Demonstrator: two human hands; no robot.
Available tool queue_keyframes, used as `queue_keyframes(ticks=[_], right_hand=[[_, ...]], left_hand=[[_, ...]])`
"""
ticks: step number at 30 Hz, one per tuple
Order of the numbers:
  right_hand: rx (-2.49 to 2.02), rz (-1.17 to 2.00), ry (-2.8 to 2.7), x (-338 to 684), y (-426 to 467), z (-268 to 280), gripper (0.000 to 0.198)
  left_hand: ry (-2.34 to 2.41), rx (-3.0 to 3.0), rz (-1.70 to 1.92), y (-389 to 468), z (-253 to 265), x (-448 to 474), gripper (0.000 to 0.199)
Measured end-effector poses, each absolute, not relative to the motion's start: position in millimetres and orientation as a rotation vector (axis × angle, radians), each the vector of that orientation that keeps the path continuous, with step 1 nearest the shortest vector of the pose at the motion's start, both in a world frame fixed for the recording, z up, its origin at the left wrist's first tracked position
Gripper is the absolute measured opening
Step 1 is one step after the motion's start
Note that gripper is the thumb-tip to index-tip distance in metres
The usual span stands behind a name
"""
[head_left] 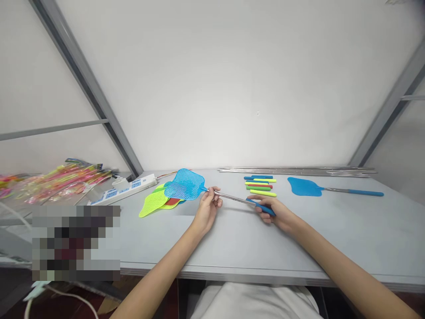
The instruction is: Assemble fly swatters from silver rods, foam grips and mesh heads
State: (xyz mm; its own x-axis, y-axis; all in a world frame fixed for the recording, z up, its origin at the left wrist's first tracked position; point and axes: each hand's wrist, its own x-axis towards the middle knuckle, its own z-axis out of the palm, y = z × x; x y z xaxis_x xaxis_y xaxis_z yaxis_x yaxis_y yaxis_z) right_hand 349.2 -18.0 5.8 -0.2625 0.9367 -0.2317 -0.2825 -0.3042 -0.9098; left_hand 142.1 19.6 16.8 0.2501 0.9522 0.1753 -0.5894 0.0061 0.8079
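A fly swatter (186, 184) with a blue mesh head, a metal rod and a blue handle is held up between my two hands, above the table. My left hand (209, 206) is closed round the rod just below the mesh head. The blue handle at the other end sits in the grip of my right hand (274, 212). Under and left of the raised head lies a pile of loose swatter heads (154, 203) in yellow-green, green, red and blue. Several coloured handles (259, 188) lie loose behind my right hand.
A second blue fly swatter (305, 187) lies at the right. Thin metal rods (295, 171) run along the back wall. At the left are a white power strip (124, 189) and a heap of plastic-wrapped items (66, 179). A blurred-out patch (76, 243) covers the front left.
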Motion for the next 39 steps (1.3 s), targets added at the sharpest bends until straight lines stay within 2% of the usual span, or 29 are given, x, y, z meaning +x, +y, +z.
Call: queue_keyframes(ticks=[4, 11, 39], right_hand=[[-1.075, 1.719, -1.038, 348, -19, 9, 0.032], [-1.079, 1.749, -1.095, 346, -23, 16, 0.039], [-1.049, 1.726, -1.144, 342, -31, 27, 0.033]], left_hand=[[0.512, 0.873, 1.413, 23, 14, 141, 0.019], [0.576, 0.727, 1.560, 31, 9, 133, 0.024], [0.605, 0.692, 1.465, 31, 9, 131, 0.023]])
